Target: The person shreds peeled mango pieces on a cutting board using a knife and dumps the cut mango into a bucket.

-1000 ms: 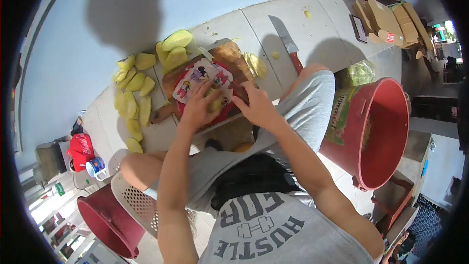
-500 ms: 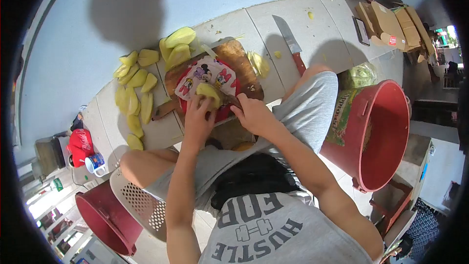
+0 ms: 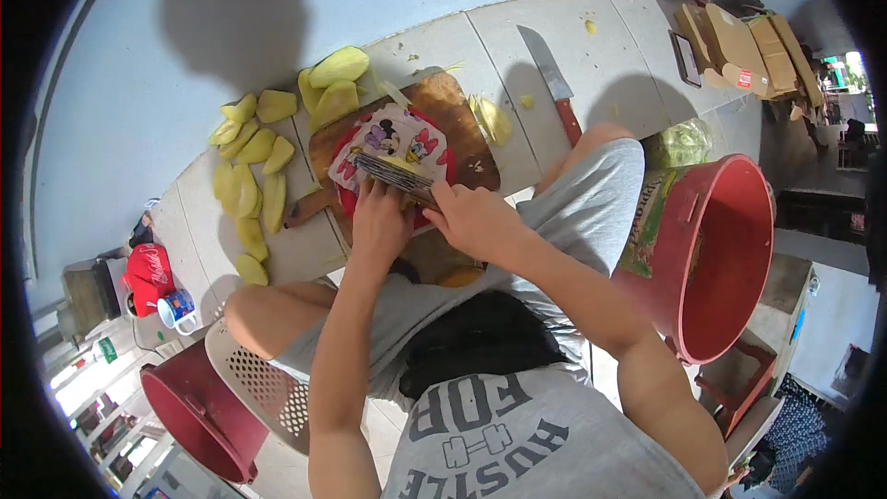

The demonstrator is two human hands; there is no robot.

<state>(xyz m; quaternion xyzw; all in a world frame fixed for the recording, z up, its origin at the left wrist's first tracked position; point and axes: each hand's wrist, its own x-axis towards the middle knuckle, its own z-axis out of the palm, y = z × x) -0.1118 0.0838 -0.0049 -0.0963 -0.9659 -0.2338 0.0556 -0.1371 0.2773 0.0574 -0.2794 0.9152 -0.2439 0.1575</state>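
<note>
My right hand is closed round the end of a dark, flat tool with a ridged, striped face, which looks like a multi-blade cutter. Its blade part lies across a pale green-yellow mango piece, only a sliver of which shows. Against the near side of that piece my left hand is closed, its fingertips partly hidden by the tool. Below both hands a cartoon-print cloth with a red edge rests on a wooden chopping board.
Several peeled mango pieces lie left of the board, and larger ones behind it. Cut strips sit at its right. A red-handled knife lies farther right. Red tubs stand on both sides; cardboard is at the far right.
My right hand has brought the cutter up and left across the mango piece, its ridged face now showing. The mango piece, plainly visible before, is now mostly covered.
</note>
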